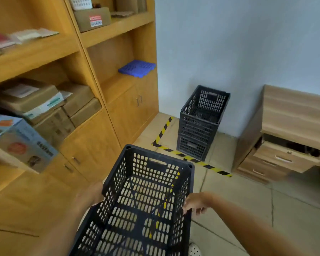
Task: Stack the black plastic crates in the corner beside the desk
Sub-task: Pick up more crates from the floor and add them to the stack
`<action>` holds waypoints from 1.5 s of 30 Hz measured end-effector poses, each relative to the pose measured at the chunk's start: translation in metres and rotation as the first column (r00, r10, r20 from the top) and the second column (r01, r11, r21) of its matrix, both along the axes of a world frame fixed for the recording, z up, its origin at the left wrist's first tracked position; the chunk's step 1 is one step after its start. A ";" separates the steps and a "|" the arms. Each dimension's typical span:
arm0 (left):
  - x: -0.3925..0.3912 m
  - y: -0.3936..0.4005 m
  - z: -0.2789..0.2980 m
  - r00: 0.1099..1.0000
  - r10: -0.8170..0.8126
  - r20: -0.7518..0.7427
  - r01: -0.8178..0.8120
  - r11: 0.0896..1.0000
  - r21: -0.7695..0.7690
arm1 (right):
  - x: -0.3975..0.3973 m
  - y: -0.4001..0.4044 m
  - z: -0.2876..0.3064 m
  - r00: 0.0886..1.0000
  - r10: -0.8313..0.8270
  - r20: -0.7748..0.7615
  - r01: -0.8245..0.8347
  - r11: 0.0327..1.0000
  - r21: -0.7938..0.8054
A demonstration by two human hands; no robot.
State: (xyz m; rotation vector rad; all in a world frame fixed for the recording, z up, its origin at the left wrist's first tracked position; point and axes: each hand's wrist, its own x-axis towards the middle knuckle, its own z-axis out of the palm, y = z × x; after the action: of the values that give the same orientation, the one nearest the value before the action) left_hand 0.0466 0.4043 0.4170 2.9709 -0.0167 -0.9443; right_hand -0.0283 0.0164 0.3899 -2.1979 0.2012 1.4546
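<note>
Black plastic crates: three; one carried crate between the fingers of both hands, two in a stack well beyond the fingertips.
Hands: two; left hand, right hand.
Blue mats: one, blue mat, on a shelf up and left of the fingers.
Desks: one, desk, far right of the right fingers.

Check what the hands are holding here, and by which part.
Both hands hold one black crate by its long sides: the left hand against the left wall, the right hand with fingers curled over the right rim.
</note>
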 end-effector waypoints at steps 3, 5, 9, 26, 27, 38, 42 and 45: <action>0.046 -0.081 0.038 0.999 -0.054 -0.001 0.054 0.998 -0.011 | 0.034 -0.060 0.014 0.998 -0.057 0.007 0.057 0.998 0.011; 0.081 -0.124 0.052 0.997 -0.080 0.007 0.080 0.997 0.001 | 0.061 -0.101 0.029 0.996 -0.064 0.056 0.063 0.997 0.033; 0.158 -0.187 0.091 0.984 -0.141 0.106 0.141 0.990 0.011 | 0.125 -0.176 0.061 0.955 -0.193 0.225 0.168 0.978 0.125; 0.461 -0.367 0.199 0.813 -0.173 0.557 0.303 0.941 -0.150 | 0.354 -0.299 0.160 0.271 -0.526 0.806 0.701 0.681 0.209; 0.470 -0.379 0.201 0.810 -0.164 0.563 0.304 0.938 -0.165 | 0.365 -0.306 0.161 0.234 -0.522 0.820 0.739 0.644 0.199; 0.605 -0.501 0.180 0.743 -0.396 0.540 0.508 0.859 -0.070 | 0.446 -0.383 0.165 0.033 -0.560 0.828 0.904 0.370 0.214; 0.644 -0.541 0.170 0.723 -0.452 0.522 0.548 0.836 -0.036 | 0.486 -0.421 0.151 0.023 -0.625 0.780 0.927 0.305 0.217; 0.677 -0.570 0.165 0.722 -0.455 0.521 0.550 0.835 -0.032 | 0.518 -0.451 0.152 0.102 -0.619 0.779 0.929 0.340 0.148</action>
State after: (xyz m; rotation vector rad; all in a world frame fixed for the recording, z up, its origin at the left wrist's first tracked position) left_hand 0.7239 -0.1652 0.5818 2.9688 -0.9194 -0.1226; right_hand 0.4896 -0.4342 0.5416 -2.0771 1.2901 -0.2217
